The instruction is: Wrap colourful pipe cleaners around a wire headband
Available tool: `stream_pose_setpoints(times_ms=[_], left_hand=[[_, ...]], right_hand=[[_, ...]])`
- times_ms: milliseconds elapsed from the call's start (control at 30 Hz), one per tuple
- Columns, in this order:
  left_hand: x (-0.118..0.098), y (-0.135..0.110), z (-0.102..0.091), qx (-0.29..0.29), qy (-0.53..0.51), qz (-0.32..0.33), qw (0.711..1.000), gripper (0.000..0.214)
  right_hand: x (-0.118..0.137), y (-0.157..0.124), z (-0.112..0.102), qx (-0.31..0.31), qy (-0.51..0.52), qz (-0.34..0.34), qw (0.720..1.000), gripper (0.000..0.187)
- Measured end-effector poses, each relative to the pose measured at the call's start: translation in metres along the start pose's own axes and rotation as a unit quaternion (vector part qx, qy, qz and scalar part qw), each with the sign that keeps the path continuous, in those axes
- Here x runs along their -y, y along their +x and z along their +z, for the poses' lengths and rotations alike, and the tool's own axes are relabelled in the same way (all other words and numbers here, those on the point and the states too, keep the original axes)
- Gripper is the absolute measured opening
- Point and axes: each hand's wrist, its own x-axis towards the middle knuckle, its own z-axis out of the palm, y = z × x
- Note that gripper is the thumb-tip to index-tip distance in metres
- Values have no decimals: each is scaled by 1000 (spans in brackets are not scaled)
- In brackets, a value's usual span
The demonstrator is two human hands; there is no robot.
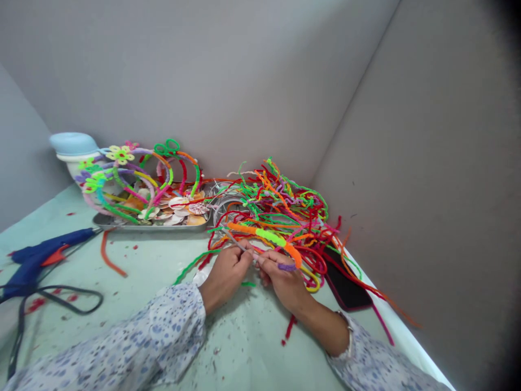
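Observation:
A headband is between my hands, wrapped in fuzzy orange, lime green and purple pipe cleaner, with a bare grey stretch towards its left end. My left hand pinches the bare part with thumb and fingers. Close beside it, my right hand is closed on the band near the purple wrapping, where a pinkish bit shows between the fingertips. The fingers partly hide the band there. A green pipe cleaner lies on the table by my left hand, and a short red piece lies below my right wrist.
Behind my hands is a tangled heap of coloured pipe cleaners with bare metal hoops. Finished flowered headbands rest on a metal tray of shells. A blue glue gun with a cord lies left, a dark phone right.

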Motion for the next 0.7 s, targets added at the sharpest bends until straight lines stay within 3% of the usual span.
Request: stream_pose_setpoints(times_ms=[700], left_hand=[[8, 1, 1, 3, -11, -32, 999, 26]], right_hand=[[0, -1, -1, -3, -21, 2, 1000, 20]])
